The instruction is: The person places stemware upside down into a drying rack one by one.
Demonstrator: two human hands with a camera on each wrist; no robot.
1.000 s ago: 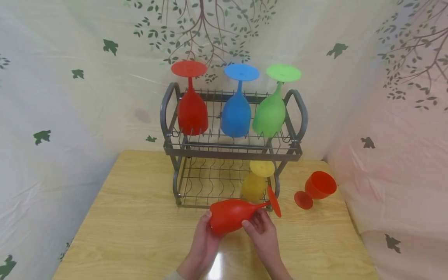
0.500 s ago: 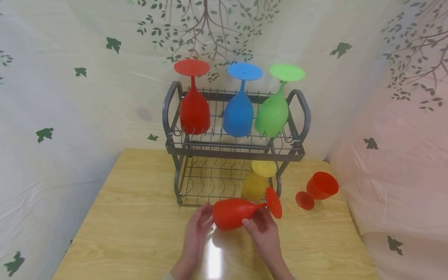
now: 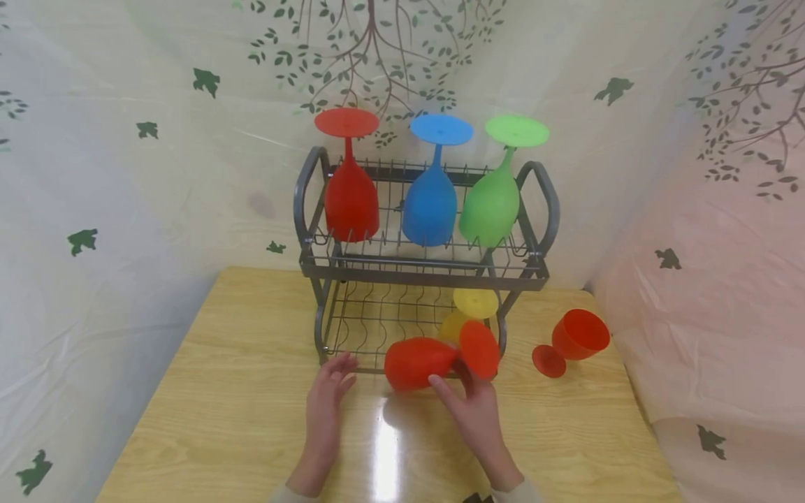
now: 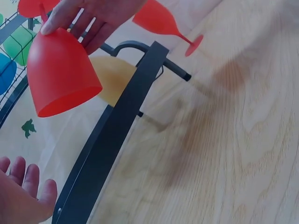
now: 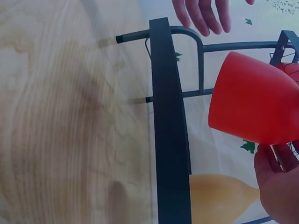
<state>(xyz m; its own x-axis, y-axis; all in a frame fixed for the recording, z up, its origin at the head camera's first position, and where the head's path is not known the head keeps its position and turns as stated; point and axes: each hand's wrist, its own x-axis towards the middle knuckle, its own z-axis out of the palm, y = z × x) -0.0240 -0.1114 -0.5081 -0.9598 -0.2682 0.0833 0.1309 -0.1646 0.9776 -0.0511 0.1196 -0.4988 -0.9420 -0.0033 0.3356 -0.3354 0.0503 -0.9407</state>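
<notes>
My right hand [image 3: 476, 416] pinches a red plastic wine glass [image 3: 415, 363] at its stem, thumb in front. The glass hangs tilted before the lower tier of the dish rack [image 3: 421, 274], mouth toward the left, foot raised on the right. In the left wrist view its open rim shows below the bowl. My left hand [image 3: 323, 402] is apart from the glass, fingers loosely extended near the rack's front left corner, and holds nothing. A yellow wine glass [image 3: 476, 302] stands upside down on the lower tier at right, partly hidden behind the held glass.
On the upper tier stand upside-down wine glasses: red [image 3: 351, 202], blue [image 3: 430, 206] and green [image 3: 490, 209]. Another red wine glass [image 3: 580, 334] lies on the wooden table [image 3: 233, 391] right of the rack. Patterned cloth [image 3: 157, 188] hangs behind and at the sides.
My left hand has let go of the glass bowl and moved left. The right hand has brought the glass forward toward the rack, its foot turning more toward the camera.
</notes>
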